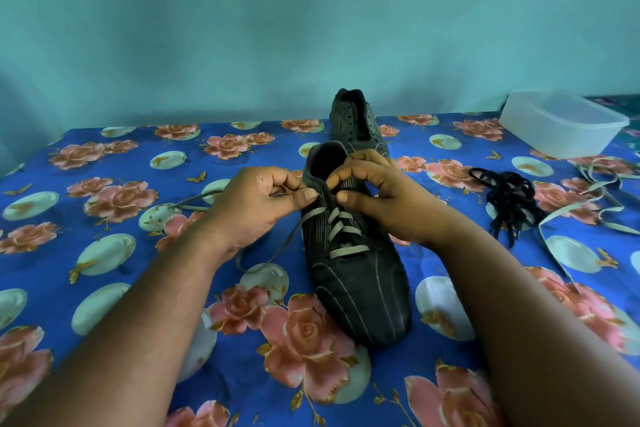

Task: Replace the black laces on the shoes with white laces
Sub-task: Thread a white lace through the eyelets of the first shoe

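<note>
Near shoe (356, 274): black, thin pale stripes, white lace (341, 229) crossed through lower eyelets.
Left hand (256, 208): pinches the lace end.
Right hand (374, 191): fingers curled on the shoe collar.
Black laces (509, 198): loose heap, right.

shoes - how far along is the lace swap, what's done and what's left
Done: black laces lie off both shoes, and the near shoe has white lace crossed through most eyelets. In hand: left hand pinches the lace at the top; right hand grips the collar. Left: far shoe, unlaced, its spare white lace waiting.
</note>
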Action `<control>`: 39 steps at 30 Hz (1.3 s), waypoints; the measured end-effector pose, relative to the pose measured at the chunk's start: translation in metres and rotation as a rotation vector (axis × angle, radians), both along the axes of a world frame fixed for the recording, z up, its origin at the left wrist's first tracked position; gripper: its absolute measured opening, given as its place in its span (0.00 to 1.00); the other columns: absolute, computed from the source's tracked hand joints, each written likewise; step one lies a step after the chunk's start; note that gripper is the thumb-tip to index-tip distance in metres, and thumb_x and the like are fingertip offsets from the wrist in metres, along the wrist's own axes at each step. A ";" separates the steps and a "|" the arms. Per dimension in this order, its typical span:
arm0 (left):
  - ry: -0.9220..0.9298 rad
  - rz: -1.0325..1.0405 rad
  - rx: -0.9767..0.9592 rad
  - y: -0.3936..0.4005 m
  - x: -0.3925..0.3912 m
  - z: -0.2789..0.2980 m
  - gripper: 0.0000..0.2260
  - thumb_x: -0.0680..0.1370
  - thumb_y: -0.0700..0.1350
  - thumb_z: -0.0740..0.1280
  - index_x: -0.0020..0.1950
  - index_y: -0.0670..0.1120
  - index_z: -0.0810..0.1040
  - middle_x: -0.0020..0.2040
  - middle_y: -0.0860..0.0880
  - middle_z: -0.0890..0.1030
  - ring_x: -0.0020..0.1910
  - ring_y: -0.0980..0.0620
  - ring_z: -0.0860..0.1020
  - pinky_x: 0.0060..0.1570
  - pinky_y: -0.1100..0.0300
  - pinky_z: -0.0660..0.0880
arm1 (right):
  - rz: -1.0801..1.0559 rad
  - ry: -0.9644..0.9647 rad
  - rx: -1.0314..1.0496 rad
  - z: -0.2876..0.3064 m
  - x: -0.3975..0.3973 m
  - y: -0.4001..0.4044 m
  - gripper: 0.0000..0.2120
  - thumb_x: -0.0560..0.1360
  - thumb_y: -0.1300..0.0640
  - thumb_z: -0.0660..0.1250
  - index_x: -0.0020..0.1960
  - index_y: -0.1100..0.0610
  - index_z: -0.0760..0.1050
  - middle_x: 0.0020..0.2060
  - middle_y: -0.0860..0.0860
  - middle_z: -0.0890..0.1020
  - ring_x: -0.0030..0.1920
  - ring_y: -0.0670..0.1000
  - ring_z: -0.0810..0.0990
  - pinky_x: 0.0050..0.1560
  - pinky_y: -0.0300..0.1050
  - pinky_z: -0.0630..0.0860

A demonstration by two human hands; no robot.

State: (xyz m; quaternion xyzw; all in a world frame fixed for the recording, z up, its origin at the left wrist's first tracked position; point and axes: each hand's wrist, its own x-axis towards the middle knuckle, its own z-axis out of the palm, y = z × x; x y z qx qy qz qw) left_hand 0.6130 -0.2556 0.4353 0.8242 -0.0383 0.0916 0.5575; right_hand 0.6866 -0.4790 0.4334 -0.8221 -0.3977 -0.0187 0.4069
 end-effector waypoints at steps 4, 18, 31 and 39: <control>0.033 0.012 0.091 0.018 -0.001 0.001 0.10 0.77 0.50 0.72 0.49 0.44 0.86 0.47 0.61 0.86 0.55 0.78 0.74 0.50 0.71 0.72 | 0.080 0.173 0.157 -0.001 -0.003 -0.008 0.16 0.79 0.62 0.71 0.63 0.49 0.76 0.58 0.47 0.77 0.60 0.39 0.74 0.62 0.33 0.69; 0.004 0.493 1.016 0.050 0.000 -0.007 0.14 0.80 0.52 0.69 0.65 0.53 0.79 0.61 0.49 0.79 0.62 0.43 0.75 0.57 0.43 0.73 | 0.029 0.359 0.360 -0.003 -0.008 -0.009 0.21 0.77 0.71 0.66 0.64 0.52 0.78 0.52 0.49 0.76 0.40 0.43 0.76 0.43 0.35 0.75; 0.084 -0.205 0.283 0.004 -0.029 0.024 0.15 0.81 0.52 0.67 0.39 0.44 0.79 0.30 0.52 0.78 0.26 0.61 0.71 0.29 0.68 0.66 | -0.047 -0.356 -0.002 0.000 -0.025 0.005 0.19 0.72 0.37 0.71 0.58 0.45 0.82 0.53 0.43 0.75 0.58 0.50 0.72 0.61 0.55 0.71; -0.108 -0.327 -0.008 0.000 -0.034 0.030 0.18 0.82 0.56 0.65 0.44 0.45 0.86 0.41 0.43 0.85 0.40 0.46 0.82 0.45 0.57 0.79 | -0.145 -0.602 0.040 0.003 -0.029 0.013 0.09 0.76 0.45 0.69 0.49 0.47 0.86 0.44 0.43 0.81 0.50 0.52 0.75 0.49 0.54 0.71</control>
